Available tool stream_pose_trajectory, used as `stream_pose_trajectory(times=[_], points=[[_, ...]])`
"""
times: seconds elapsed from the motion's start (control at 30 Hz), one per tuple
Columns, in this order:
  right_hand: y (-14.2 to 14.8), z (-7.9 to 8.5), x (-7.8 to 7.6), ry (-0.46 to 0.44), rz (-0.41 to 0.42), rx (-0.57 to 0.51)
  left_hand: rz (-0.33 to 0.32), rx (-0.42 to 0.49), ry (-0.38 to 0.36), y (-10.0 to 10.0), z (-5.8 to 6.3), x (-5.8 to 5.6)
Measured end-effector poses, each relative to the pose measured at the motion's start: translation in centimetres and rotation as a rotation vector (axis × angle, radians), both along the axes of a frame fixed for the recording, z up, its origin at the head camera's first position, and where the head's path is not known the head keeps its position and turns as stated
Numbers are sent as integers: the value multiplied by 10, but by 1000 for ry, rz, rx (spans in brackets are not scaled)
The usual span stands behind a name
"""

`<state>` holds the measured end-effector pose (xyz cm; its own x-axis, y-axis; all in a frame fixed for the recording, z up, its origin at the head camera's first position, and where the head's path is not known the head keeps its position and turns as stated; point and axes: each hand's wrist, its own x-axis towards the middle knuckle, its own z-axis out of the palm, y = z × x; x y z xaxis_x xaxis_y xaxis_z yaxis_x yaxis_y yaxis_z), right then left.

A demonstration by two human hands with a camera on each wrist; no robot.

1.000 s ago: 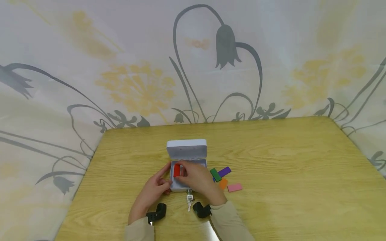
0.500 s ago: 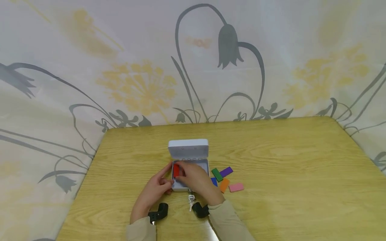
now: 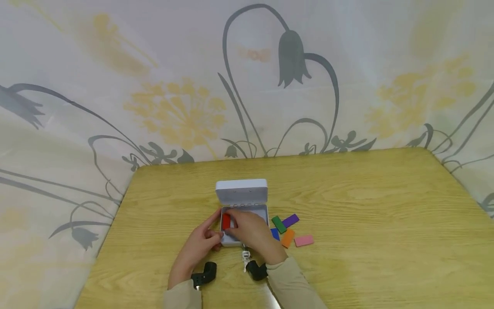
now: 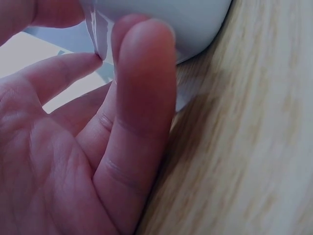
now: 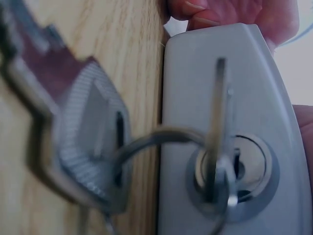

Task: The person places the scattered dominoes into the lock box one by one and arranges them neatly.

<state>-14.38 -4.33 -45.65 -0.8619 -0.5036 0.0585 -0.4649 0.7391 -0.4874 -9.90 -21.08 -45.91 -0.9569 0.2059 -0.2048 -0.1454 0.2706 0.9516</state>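
A white metal cash box stands with its lid up. My left hand holds the box's left end, index finger stretched along the side and thumb at the front left corner. In the left wrist view, a bent finger lies against the box's white wall. My right hand reaches into the box and pinches a red rectangular block at the inner left wall. Keys on a ring hang from the front lock, one key inserted.
Right of the box lie a green block, a purple one, a blue one, an orange one and a pink one. The raised lid stands behind the hands. A patterned cloth backdrop rises behind the wooden table.
The red block has shifted slightly left and lower inside the box, with my right hand still pinching it. More of the blue block shows beside that hand. My left hand stays at the box.
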Motion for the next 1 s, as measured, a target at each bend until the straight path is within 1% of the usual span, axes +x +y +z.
stream_pose_trajectory(times=[0.2,0.33,0.47,0.63,0.83,1.0], points=[[0,-4,2,1,-16,39,8,29,-15,2,-3,3],[0,-4,2,-12,-28,37,22,3,-7,3,-3,3],[0,-2,1,-12,-36,35,30,-6,-1,5,-1,1],[1,1,-1,-9,-36,30,24,-3,1,4,-1,-1],[-1,0,0,-19,-36,30,7,-20,10,2,-1,-1],[-1,-1,0,-9,-22,30,19,-34,-2,0,-1,0]])
